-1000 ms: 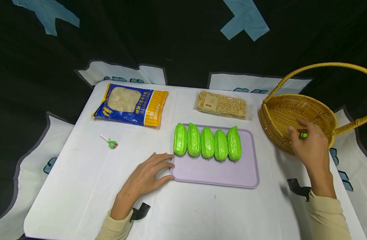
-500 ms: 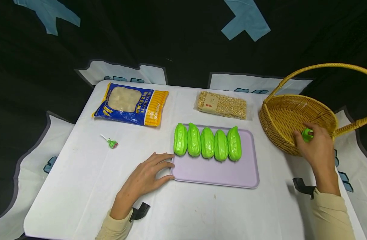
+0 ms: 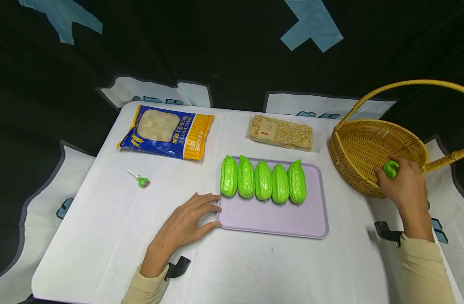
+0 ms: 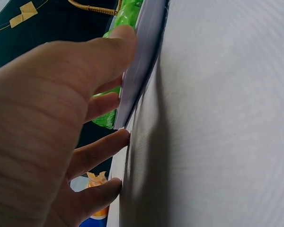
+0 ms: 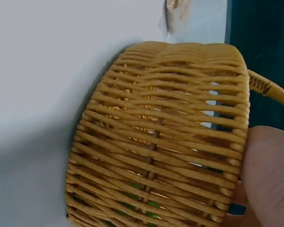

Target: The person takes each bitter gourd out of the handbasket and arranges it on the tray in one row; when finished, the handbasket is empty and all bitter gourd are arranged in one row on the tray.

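Observation:
My right hand (image 3: pixel 404 185) reaches over the near rim of the wicker basket (image 3: pixel 349 164). Between its thumb and fingers it holds a glossy, rounded green vegetable (image 3: pixel 390 169), mostly covered by the hand. The right wrist view shows the basket's woven side (image 5: pixel 156 127), with bits of green showing through the gaps. My left hand (image 3: pixel 186 221) rests with spread, relaxed fingers at the left edge of the lilac tray (image 3: pixel 270 219). In the left wrist view its thumb and fingertips lie along the tray's rim (image 4: pixel 144 56). Several bumpy green bitter melons (image 3: pixel 263 180) lie side by side on the tray.
Behind the tray are a blue and yellow bag of orecchiette pasta (image 3: pixel 165 132) and a clear pack of yellowish grains (image 3: pixel 281 133). A wrapped lollipop (image 3: pixel 142 181) lies at left. The basket's tall handle (image 3: pixel 406 82) arches up at the table's right edge.
My right hand has shifted right and a little back toward the basket's near rim, and more of the green vegetable shows between its fingers. The left hand and the tray have stayed put.

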`<state>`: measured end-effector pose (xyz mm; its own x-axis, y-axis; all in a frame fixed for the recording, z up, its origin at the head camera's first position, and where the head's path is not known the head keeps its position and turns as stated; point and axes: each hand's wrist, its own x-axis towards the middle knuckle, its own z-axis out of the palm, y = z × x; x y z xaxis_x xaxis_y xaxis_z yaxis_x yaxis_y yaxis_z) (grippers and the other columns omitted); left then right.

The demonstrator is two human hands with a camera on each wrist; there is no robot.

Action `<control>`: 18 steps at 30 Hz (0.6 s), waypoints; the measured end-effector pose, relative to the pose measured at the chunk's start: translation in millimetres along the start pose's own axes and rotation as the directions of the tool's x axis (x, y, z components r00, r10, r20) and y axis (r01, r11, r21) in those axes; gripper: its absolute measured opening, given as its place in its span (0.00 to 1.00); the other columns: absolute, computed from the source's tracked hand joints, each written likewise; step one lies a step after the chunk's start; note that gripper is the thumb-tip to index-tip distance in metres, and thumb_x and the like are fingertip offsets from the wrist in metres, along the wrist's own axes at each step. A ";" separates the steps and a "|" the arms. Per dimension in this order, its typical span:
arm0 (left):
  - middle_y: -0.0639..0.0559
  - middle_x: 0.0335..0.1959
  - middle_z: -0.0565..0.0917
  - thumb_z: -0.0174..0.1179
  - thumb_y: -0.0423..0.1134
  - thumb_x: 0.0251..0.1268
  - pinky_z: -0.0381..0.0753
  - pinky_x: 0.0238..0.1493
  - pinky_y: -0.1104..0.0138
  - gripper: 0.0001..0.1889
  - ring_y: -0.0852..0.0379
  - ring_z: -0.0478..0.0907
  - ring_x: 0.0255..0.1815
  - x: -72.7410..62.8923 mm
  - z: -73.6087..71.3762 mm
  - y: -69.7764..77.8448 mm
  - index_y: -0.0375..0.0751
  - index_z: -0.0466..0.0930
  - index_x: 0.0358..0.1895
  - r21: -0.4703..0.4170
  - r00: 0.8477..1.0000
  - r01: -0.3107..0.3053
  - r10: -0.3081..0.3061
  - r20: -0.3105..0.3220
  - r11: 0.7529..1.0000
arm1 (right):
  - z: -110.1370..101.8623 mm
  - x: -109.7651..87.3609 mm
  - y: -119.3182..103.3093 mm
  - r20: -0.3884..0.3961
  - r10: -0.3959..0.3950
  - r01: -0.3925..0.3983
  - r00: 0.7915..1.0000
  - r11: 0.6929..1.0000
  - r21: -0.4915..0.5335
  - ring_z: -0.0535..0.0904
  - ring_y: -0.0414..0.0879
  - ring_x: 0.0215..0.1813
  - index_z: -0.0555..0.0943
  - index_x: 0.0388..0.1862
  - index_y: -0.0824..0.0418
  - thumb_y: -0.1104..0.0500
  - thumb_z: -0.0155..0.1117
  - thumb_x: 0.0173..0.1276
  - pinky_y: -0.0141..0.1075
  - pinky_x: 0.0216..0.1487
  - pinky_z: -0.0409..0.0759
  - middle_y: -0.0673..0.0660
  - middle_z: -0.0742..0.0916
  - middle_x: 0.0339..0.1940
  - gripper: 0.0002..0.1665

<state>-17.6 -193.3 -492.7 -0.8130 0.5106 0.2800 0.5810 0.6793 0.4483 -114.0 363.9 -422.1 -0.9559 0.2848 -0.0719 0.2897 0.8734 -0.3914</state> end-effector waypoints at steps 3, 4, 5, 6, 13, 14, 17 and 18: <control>0.51 0.69 0.84 0.81 0.50 0.62 0.72 0.80 0.43 0.20 0.48 0.79 0.72 0.0 0.4 -0.1 0.47 0.91 0.53 0.000 1.000 -0.002 0.002 -0.002 1.000 | -2.0 5.3 1.3 0.019 0.002 -0.002 1.000 1.000 -0.023 0.64 0.81 0.70 0.59 0.84 0.71 0.43 0.57 0.82 0.78 0.65 0.72 0.84 0.64 0.76 0.46; 0.51 0.69 0.84 0.81 0.50 0.62 0.72 0.80 0.43 0.20 0.48 0.79 0.72 0.0 0.6 -0.1 0.47 0.91 0.53 -0.001 1.000 -0.001 0.001 -0.003 1.000 | -2.7 7.2 1.8 0.026 0.001 -0.001 1.000 0.999 -0.032 0.63 0.81 0.69 0.58 0.84 0.72 0.43 0.57 0.83 0.78 0.65 0.72 0.85 0.63 0.76 0.46; 0.51 0.69 0.84 0.81 0.50 0.62 0.72 0.80 0.43 0.20 0.48 0.79 0.72 0.2 0.4 -0.2 0.47 0.91 0.53 -0.002 1.000 -0.002 0.002 -0.003 1.000 | -3.0 9.1 2.4 0.034 0.002 0.000 0.999 0.999 -0.037 0.63 0.82 0.69 0.58 0.84 0.72 0.43 0.56 0.83 0.78 0.66 0.72 0.85 0.63 0.75 0.46; 0.51 0.69 0.84 0.81 0.50 0.62 0.72 0.80 0.43 0.20 0.48 0.79 0.72 0.3 0.3 -0.3 0.47 0.91 0.53 -0.003 1.000 -0.001 0.001 -0.004 1.000 | -3.4 11.0 3.0 0.044 0.005 -0.003 0.999 0.999 -0.042 0.63 0.82 0.69 0.57 0.84 0.72 0.43 0.56 0.83 0.78 0.67 0.72 0.86 0.62 0.76 0.46; 0.50 0.70 0.84 0.81 0.49 0.62 0.71 0.80 0.43 0.20 0.48 0.79 0.72 0.5 0.1 -0.1 0.47 0.91 0.53 -0.008 1.000 -0.005 0.005 -0.003 1.000 | -3.6 20.4 6.2 0.110 0.057 -0.052 0.992 0.997 -0.050 0.62 0.85 0.70 0.55 0.84 0.73 0.46 0.60 0.82 0.82 0.65 0.72 0.86 0.56 0.78 0.47; 0.50 0.70 0.84 0.81 0.49 0.62 0.72 0.80 0.43 0.20 0.47 0.79 0.72 0.5 0.2 0.0 0.47 0.91 0.53 -0.007 1.000 -0.008 0.008 -0.004 1.000 | -3.2 21.4 6.3 0.110 0.063 -0.058 0.992 0.997 -0.048 0.61 0.85 0.70 0.55 0.85 0.73 0.47 0.60 0.82 0.82 0.65 0.72 0.86 0.56 0.79 0.47; 0.50 0.69 0.84 0.81 0.49 0.61 0.73 0.80 0.43 0.20 0.47 0.79 0.72 0.6 0.0 0.2 0.46 0.91 0.54 -0.004 1.000 -0.016 0.016 -0.007 1.000 | -2.0 24.4 6.2 0.098 0.072 -0.068 0.993 0.997 -0.041 0.62 0.84 0.70 0.55 0.85 0.73 0.51 0.61 0.82 0.82 0.64 0.72 0.86 0.55 0.78 0.45; 0.50 0.69 0.84 0.81 0.48 0.61 0.73 0.80 0.43 0.20 0.47 0.79 0.72 0.6 -0.1 0.2 0.46 0.90 0.53 -0.004 1.000 -0.018 0.018 -0.008 1.000 | -1.5 25.3 6.4 0.097 0.073 -0.070 0.993 0.997 -0.038 0.63 0.84 0.70 0.55 0.85 0.73 0.51 0.61 0.82 0.82 0.64 0.73 0.86 0.55 0.78 0.45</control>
<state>-18.0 -192.9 -492.3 -0.8030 0.5180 0.2949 0.5950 0.6681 0.4468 -136.3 377.3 -425.0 -0.9323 0.3083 -0.1892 0.3574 0.8657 -0.3505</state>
